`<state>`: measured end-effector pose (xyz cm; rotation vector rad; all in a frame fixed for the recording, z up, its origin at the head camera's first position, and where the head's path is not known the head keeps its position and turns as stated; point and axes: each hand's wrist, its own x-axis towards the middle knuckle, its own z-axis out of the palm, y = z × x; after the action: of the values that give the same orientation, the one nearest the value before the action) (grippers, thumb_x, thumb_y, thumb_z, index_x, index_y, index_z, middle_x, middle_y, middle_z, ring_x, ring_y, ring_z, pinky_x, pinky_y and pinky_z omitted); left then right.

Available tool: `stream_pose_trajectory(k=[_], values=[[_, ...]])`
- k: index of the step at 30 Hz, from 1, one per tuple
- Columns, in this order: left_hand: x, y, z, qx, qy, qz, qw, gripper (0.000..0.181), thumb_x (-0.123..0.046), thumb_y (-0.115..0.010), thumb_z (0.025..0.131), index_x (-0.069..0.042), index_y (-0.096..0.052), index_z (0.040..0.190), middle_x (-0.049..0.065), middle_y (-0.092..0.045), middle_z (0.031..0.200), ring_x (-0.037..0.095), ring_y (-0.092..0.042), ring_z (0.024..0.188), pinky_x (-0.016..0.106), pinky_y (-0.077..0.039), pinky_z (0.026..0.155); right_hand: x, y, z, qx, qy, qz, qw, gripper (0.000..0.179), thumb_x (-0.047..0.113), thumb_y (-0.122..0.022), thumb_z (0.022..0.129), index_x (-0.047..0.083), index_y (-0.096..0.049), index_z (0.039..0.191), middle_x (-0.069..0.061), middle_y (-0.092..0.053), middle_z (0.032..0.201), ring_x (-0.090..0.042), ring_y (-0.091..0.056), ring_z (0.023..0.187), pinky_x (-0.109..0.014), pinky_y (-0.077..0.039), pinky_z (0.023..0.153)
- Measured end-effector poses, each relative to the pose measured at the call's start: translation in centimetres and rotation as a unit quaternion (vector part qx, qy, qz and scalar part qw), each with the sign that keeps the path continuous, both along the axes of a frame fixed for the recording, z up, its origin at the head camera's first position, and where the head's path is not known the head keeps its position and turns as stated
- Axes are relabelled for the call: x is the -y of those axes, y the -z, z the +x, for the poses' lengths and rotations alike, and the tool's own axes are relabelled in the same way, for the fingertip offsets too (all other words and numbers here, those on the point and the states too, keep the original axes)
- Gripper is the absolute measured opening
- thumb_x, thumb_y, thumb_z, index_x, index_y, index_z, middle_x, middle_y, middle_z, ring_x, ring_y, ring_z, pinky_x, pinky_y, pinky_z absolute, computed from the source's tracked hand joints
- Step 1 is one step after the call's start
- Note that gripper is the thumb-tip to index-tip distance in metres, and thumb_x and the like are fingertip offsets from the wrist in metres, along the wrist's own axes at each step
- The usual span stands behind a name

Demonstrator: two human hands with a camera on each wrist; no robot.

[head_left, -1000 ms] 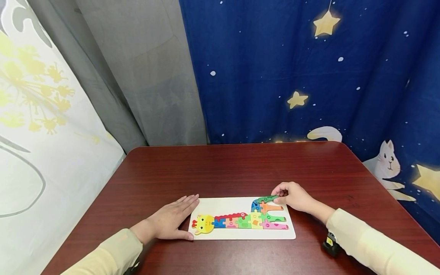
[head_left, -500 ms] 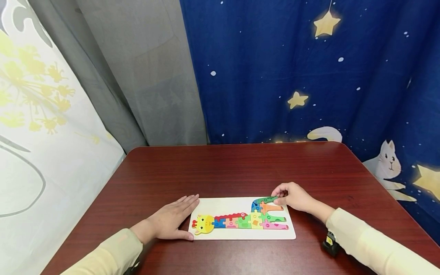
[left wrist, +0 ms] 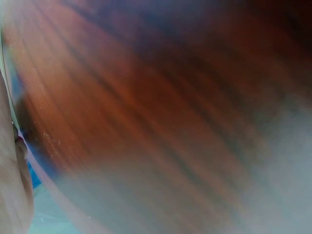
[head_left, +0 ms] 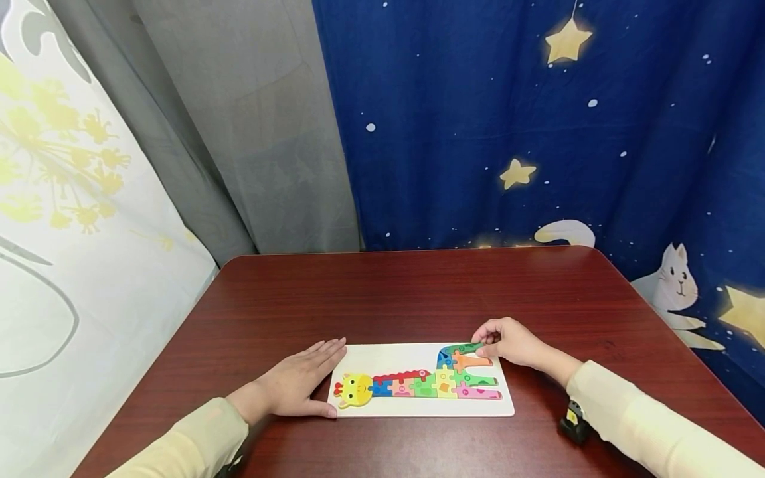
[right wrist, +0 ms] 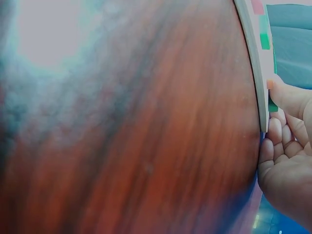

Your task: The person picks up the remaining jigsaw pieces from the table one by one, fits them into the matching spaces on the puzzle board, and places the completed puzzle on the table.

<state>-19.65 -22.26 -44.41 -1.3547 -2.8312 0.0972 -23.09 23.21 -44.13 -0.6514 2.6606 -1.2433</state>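
Observation:
A white puzzle board lies on the table with a giraffe made of colourful jigsaw pieces. Its yellow head piece is at the left, and the legs point right. My left hand rests on the board's left end, fingers straight and thumb at the near corner. At the far right corner, my right hand pinches the tip of a green leg piece. That piece lies against the blue piece, above the orange leg. In the right wrist view, the thumb and curled fingers are at the board's edge.
The board sits near the front of a dark red wooden table. Behind it hang a grey curtain and a blue star-patterned curtain. White patterned cloth covers the left side. The left wrist view is mostly blurred table.
The green leg piece has shifted slightly towards me and now sits flush with the blue piece. My right hand moved barely at all; my left hand stayed still.

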Motion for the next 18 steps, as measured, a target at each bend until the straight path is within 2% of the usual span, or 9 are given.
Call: stream_pose_trajectory(k=[18], values=[[0.00,-0.18,0.10,-0.009,0.007,-0.001,0.9999,0.103,-0.080,-0.035,0.085,-0.004,-0.021,0.155,0.009,-0.019,0.160,0.021,-0.020,0.145,0.037,-0.022,0.115,-0.02,-0.39,0.06,0.021,0.000,-0.002,0.9998,0.016,0.009,-0.080,0.079,0.007,-0.072,0.093,0.000,-0.060,0.079,-0.018,-0.051,0.077,-0.024,-0.045,0.065]])
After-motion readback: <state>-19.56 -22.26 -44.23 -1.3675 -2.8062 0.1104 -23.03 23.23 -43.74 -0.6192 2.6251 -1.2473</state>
